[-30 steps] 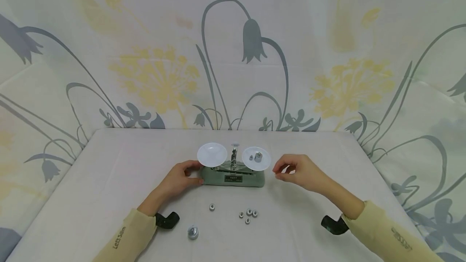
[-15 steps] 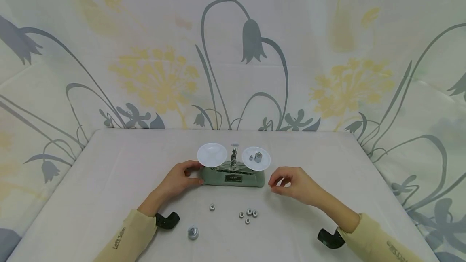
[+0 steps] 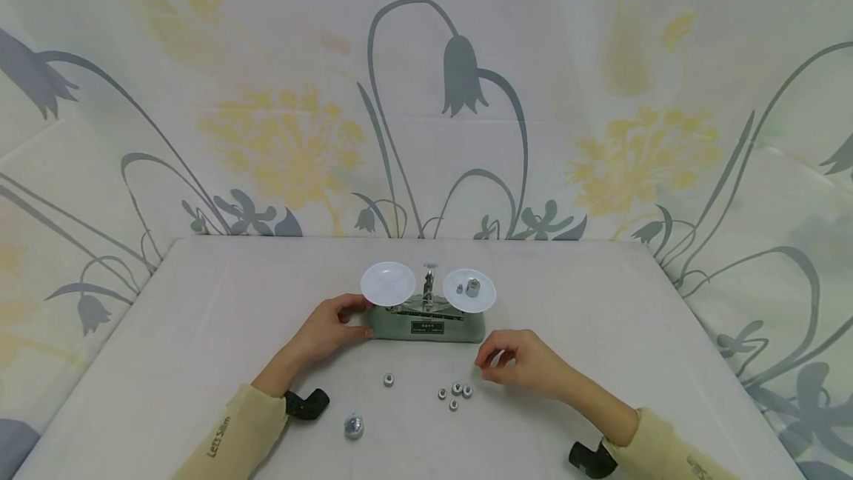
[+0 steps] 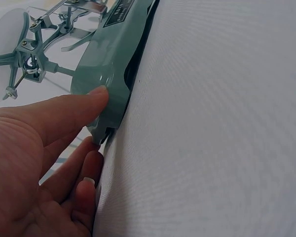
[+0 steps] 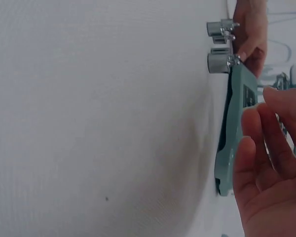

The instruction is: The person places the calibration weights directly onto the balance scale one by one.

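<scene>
A green balance scale [image 3: 427, 327] stands on the table with two white pans. My left hand [image 3: 333, 326] grips the left end of its base, with the thumb [image 4: 96, 98] on the green casing and the fingers behind. On the right pan [image 3: 481, 302] sit a larger metal weight [image 3: 472, 288] and a small one [image 3: 460, 289]; the left pan [image 3: 388, 284] is bare. My right hand [image 3: 523, 363], fingers loosely bent and holding nothing, hovers in front of the base's right corner. Several small weights [image 3: 456, 389] stand in a cluster just left of its fingertips.
One small weight [image 3: 389, 380] stands apart in front of the scale. A larger shiny metal weight [image 3: 354, 427] is closer to the table's front, near the left wrist's black camera [image 3: 307, 404]. A flower-patterned cloth [image 3: 426, 132] hangs behind the white table [image 3: 266, 265].
My right hand has come down and leftward from beside the right pan to near the weight cluster. The left hand, the scale and the weights have stayed put.
</scene>
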The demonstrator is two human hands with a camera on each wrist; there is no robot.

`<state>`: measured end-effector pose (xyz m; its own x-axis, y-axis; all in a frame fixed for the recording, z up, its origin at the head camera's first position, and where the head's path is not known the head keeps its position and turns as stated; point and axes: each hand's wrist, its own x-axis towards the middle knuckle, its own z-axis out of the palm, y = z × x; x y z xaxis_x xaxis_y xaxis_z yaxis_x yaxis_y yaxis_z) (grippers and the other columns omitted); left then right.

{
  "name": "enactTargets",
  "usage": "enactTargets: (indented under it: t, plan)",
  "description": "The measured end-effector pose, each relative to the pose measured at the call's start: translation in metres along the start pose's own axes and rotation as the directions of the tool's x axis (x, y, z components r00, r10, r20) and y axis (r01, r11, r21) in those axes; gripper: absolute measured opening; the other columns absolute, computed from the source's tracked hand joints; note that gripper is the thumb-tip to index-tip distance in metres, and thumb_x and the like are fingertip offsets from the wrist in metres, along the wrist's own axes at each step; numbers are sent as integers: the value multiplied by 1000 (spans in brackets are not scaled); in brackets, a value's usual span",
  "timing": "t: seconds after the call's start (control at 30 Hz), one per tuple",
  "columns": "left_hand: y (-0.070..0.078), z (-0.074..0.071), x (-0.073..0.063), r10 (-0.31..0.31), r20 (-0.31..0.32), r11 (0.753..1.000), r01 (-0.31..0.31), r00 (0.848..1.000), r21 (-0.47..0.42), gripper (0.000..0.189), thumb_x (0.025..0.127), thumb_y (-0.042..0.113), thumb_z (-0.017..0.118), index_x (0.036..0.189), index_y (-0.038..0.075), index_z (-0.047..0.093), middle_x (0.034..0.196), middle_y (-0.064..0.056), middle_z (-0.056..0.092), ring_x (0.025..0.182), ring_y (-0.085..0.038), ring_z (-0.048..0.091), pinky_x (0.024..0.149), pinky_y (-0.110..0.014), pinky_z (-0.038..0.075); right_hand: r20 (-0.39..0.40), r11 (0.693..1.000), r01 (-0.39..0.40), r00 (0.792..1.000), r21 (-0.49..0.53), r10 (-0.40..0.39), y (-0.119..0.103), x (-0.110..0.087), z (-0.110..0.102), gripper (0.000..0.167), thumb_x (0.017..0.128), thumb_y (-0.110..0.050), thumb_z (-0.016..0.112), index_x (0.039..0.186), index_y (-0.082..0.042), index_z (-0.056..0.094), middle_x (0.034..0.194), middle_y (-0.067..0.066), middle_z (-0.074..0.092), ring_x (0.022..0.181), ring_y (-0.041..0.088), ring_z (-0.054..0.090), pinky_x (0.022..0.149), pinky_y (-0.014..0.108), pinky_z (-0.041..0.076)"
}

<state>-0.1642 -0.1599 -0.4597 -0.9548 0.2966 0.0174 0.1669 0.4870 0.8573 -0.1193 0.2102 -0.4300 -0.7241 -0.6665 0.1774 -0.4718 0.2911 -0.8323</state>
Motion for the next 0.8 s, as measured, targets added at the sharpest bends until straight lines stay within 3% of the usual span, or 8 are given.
enactTargets:
  t: [0.4, 0.63, 0.8]
  plan:
    - [-1, 2, 0, -5, -6, 1000, 5, 1000, 6, 51, 78, 13, 84, 125, 5, 66, 126, -9, 65, 122, -31, 55, 99, -49, 43, 62, 998, -31, 998, 46, 28, -1, 1, 22, 18, 83, 0, 77, 98, -10, 73, 95, 2, 71, 83, 16, 64, 72, 30, 55]
    - [-1, 1, 0, 5, -4, 1000, -5, 1000, 7, 51, 79, 13, 84, 126, 5, 65, 126, -9, 65, 122, -31, 55, 98, -49, 43, 65, 1000, -25, 998, 16, 24, 2, 3, 30, 18, 81, -1, 79, 96, -10, 73, 94, 3, 71, 83, 22, 65, 72, 31, 55]
    - [0, 0, 0, 2, -3, 1000, -2, 1000, 7, 52, 79, 14, 84, 127, 5, 65, 127, -9, 64, 123, -31, 55, 98, -49, 43, 58, 1000, -31, 998, 0, 31, 3, 3, 31, 18, 81, -2, 81, 95, -10, 73, 93, 2, 70, 83, 20, 65, 72, 31, 55]
